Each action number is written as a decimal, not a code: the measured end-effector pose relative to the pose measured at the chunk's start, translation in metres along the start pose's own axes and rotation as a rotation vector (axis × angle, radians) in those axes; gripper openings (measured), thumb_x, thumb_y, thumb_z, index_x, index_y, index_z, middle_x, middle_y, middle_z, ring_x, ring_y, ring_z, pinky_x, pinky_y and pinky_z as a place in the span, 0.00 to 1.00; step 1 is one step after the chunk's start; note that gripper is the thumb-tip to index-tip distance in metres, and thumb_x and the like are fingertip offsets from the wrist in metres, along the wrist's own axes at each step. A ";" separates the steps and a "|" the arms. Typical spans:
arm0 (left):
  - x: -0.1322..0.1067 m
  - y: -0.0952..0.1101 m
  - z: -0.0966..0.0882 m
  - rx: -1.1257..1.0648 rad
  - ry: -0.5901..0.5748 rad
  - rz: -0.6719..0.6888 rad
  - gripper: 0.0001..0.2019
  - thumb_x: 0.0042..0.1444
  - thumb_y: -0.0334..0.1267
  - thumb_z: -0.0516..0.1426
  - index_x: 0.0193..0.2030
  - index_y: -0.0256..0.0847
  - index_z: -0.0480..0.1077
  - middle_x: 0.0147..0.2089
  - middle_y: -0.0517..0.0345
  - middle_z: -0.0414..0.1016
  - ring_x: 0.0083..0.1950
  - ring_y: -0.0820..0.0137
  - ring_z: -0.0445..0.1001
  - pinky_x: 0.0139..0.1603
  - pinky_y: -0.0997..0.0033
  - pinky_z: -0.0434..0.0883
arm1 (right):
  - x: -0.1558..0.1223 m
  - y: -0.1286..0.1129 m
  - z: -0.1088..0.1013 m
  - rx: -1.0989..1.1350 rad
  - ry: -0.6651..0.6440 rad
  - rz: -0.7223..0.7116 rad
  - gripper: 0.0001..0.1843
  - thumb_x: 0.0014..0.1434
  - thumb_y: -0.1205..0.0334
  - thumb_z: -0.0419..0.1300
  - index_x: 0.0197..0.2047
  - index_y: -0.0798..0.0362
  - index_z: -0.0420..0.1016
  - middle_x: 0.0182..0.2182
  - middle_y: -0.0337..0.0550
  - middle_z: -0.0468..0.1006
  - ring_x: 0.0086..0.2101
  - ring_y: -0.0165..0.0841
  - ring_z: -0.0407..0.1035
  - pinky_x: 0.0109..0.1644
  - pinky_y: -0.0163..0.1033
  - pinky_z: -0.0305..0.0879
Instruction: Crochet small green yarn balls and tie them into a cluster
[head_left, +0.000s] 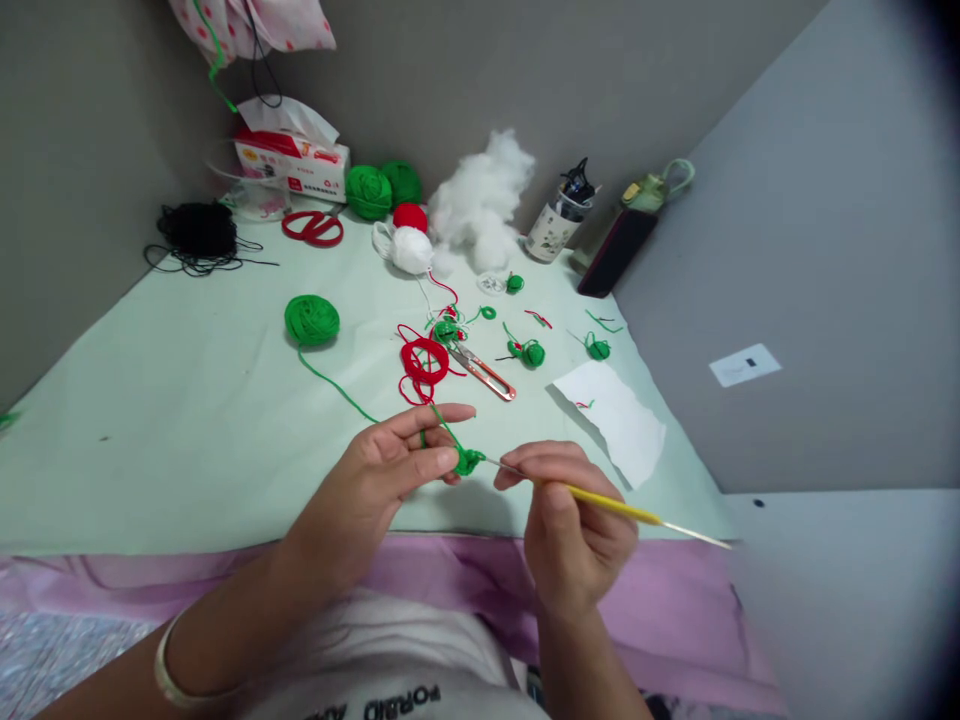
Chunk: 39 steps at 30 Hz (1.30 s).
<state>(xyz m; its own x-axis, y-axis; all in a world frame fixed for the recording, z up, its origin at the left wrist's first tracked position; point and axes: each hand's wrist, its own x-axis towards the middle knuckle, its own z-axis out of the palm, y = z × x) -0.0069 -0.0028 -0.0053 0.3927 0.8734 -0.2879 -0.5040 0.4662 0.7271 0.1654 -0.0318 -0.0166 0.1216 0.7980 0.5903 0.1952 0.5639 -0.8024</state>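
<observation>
My left hand (390, 475) pinches a small green crocheted piece (469, 461) between thumb and fingers, with green yarn looped over the index finger. That strand runs back across the table to a green yarn ball (311, 320). My right hand (570, 520) is closed round a yellow-handled crochet hook (607, 505); its metal tip reaches into the green piece. Both hands hover just above the near edge of the pale green table (150, 420).
On the table lie loose red yarn (424, 362), thread snips (486, 372), small green crocheted bits (529, 352), a white paper (619, 420), white stuffing (480, 205), red scissors (313, 228), further yarn balls (382, 188), black yarn (199, 232), a tissue box (292, 165) and a cup of tools (559, 220).
</observation>
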 end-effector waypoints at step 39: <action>0.005 -0.014 0.001 0.073 0.029 0.101 0.21 0.53 0.37 0.70 0.55 0.51 0.79 0.34 0.64 0.67 0.38 0.75 0.65 0.44 0.75 0.65 | 0.001 0.007 0.004 0.250 0.069 0.182 0.10 0.69 0.63 0.58 0.42 0.48 0.82 0.34 0.43 0.77 0.31 0.32 0.71 0.33 0.39 0.71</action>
<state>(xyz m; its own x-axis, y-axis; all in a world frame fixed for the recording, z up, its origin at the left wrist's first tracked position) 0.0024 -0.0054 -0.0164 0.3196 0.9197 -0.2280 -0.4820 0.3650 0.7965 0.1626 -0.0265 -0.0223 0.1999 0.8790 0.4329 -0.0798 0.4550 -0.8869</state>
